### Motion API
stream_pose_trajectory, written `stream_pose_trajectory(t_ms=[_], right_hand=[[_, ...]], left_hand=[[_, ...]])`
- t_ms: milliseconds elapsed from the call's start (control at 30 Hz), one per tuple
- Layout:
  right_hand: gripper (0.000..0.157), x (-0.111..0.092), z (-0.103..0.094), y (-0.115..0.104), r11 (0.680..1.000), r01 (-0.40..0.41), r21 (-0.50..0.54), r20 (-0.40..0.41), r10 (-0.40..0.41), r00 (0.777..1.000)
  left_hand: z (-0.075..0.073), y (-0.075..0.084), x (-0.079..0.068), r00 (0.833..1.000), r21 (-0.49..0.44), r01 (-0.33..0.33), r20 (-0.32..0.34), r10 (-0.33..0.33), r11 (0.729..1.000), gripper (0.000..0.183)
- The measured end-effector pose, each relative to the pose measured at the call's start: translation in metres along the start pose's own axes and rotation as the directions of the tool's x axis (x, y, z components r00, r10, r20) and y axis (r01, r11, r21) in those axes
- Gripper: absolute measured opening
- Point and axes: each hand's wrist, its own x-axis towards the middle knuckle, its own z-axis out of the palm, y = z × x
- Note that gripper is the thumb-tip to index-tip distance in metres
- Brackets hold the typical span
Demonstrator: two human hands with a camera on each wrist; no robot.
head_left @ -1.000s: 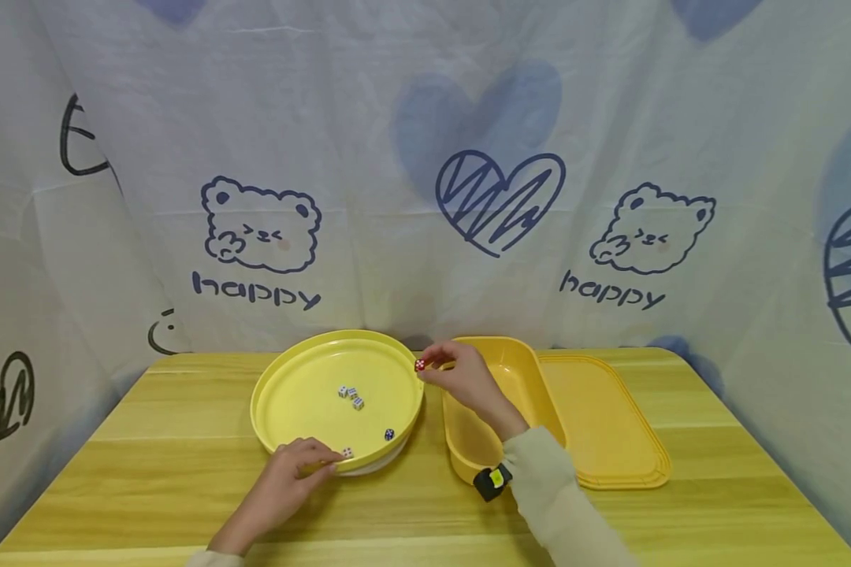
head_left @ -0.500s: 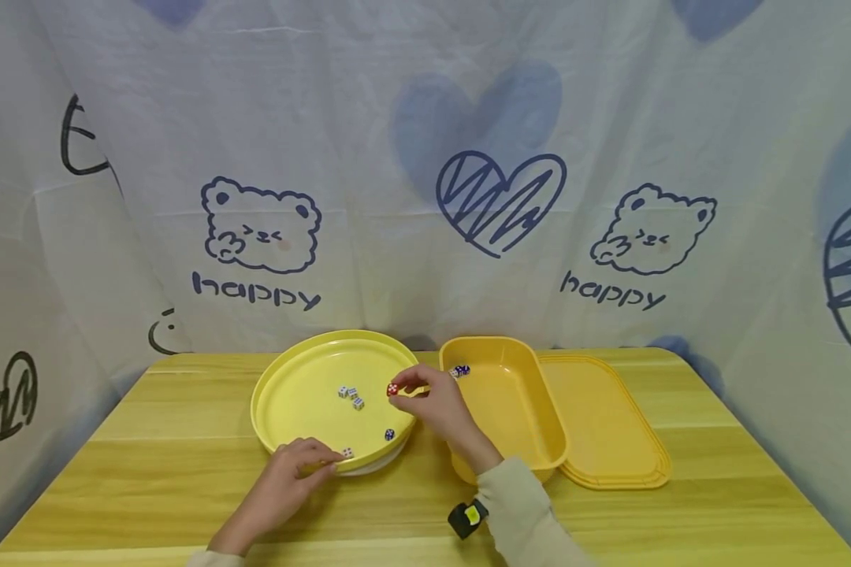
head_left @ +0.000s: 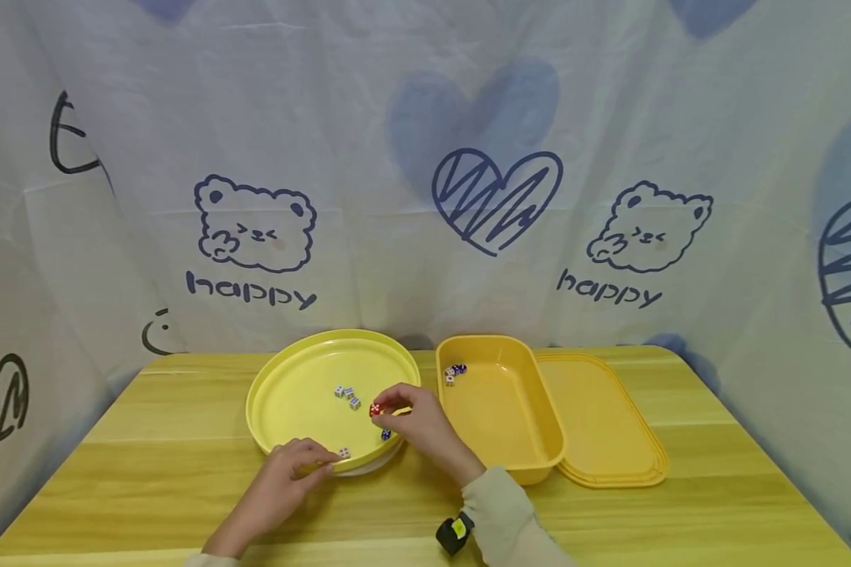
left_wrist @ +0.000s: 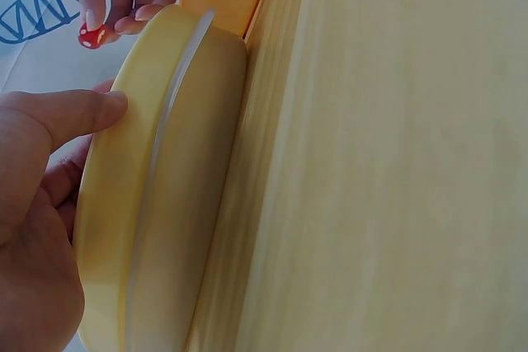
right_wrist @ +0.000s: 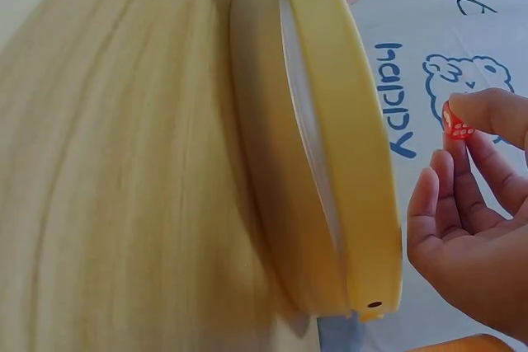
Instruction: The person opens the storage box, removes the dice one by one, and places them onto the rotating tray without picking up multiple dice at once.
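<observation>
My right hand [head_left: 425, 425] pinches a red die [head_left: 375, 409] between thumb and fingertips, above the right part of a round yellow tray [head_left: 284, 378]. In the right wrist view the red die [right_wrist: 458, 121] shows its white dots. My left hand [head_left: 284, 480] grips the tray's near rim; in the left wrist view its thumb [left_wrist: 91, 113] presses the outer side. Beside the left fingertips lies a white die [head_left: 344, 453]. A dark blue die [head_left: 386, 434] rests near the rim under the right hand. Several white dice, one of them a white die [head_left: 354, 402], cluster mid-tray.
Right of the tray stands a deep orange-yellow box [head_left: 499, 425], with white dice [head_left: 450, 381] and blue dice [head_left: 459, 368] in its far left corner. Its flat lid [head_left: 610, 425] lies against its right side. A printed curtain [head_left: 369, 236] hangs behind the wooden table [head_left: 149, 441].
My right hand has carried the red die left and nearer, from above the gap beside the box to over the tray. Dice in the box have come into sight. The left hand stays on the rim.
</observation>
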Motion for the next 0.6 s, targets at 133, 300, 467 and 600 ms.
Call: stream_pose_trajectory(t_ms=[133,300,467,600], right_hand=[[0.014,-0.0004,0.0017,0.001,1.0,-0.014,0.002,0.006,0.014,1.0],[0.014,-0.0008,0.0038,0.0027,1.0,-0.015,-0.013,0.01,0.015,1.0],[0.014,-0.0019,0.0067,0.0045,0.999,-0.007,-0.043,0.021,0.007,1.0],[0.013,-0.0026,0.0082,0.0043,0.998,-0.017,-0.064,0.022,0.019,1.0]], left_hand=[[-0.0002,-0.0004,-0.0004,1.0,0.004,-0.017,-0.011,0.017,1.0,0.016],[0.0002,-0.0009,-0.0006,0.999,0.0,-0.027,-0.019,0.027,1.0,0.016],[-0.0002,-0.0002,-0.0001,1.0,-0.015,-0.005,-0.002,0.004,1.0,0.015],[-0.0001,0.0005,0.0005,1.0,-0.012,0.008,0.003,-0.008,1.0,0.015]])
